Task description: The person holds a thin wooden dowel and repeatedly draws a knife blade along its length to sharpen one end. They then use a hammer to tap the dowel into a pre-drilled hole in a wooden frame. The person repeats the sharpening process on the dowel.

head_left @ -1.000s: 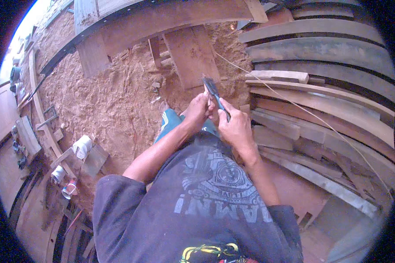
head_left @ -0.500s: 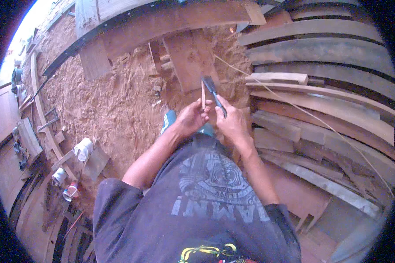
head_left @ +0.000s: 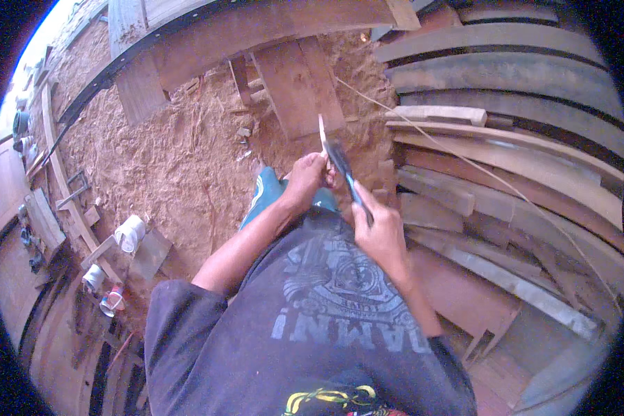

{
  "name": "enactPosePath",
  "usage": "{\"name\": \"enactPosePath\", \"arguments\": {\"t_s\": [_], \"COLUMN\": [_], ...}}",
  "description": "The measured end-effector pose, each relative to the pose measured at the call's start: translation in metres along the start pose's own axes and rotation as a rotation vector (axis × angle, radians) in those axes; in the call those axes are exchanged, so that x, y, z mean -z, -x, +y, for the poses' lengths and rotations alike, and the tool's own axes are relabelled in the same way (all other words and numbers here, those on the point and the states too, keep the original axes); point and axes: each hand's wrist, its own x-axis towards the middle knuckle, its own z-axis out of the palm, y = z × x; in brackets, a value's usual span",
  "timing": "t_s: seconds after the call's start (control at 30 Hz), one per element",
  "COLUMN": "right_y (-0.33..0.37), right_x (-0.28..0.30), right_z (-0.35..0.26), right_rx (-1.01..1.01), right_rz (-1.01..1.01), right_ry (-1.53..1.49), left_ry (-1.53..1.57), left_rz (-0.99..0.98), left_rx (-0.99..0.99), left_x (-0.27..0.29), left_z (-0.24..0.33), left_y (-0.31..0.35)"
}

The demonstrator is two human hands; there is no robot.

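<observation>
My left hand (head_left: 308,175) is closed round the lower end of a thin pale wooden stick (head_left: 322,127), which points up and away from me. My right hand (head_left: 381,225) grips the bluish handle of a dark-bladed knife (head_left: 338,158). The blade is smeared by motion and lies along the right side of the stick, close to my left fingers. Whether its edge touches the wood I cannot tell. Both hands are in front of my dark shirt (head_left: 326,298), and the lower end of the stick is hidden in my left hand.
A wide board (head_left: 298,90) lies on the sandy ground ahead, under a large curved timber (head_left: 256,35). Several curved planks (head_left: 499,73) are stacked at the right, with a thin cord (head_left: 451,149) across them. White buckets (head_left: 130,234) stand at the left.
My right hand and the knife have moved down toward me and slightly right, the blade sliding back along the stick. My left hand has turned a little, its back more in view.
</observation>
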Motion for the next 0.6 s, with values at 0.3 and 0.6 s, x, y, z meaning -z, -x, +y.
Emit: {"name": "enactPosePath", "arguments": {"t_s": [0.3,0.6], "right_y": [0.007,-0.011], "right_x": [-0.002,-0.001], "right_z": [-0.010,-0.030], "right_rx": [-0.010,-0.022], "right_rz": [0.015,-0.003], "right_ry": [0.006,0.094], "left_ry": [-0.013,0.000], "left_rz": [0.010,0.006], "left_rx": [-0.006,-0.015], "left_x": [0.001,0.005], "left_z": [-0.003,-0.004], "left_y": [0.002,0.000]}}
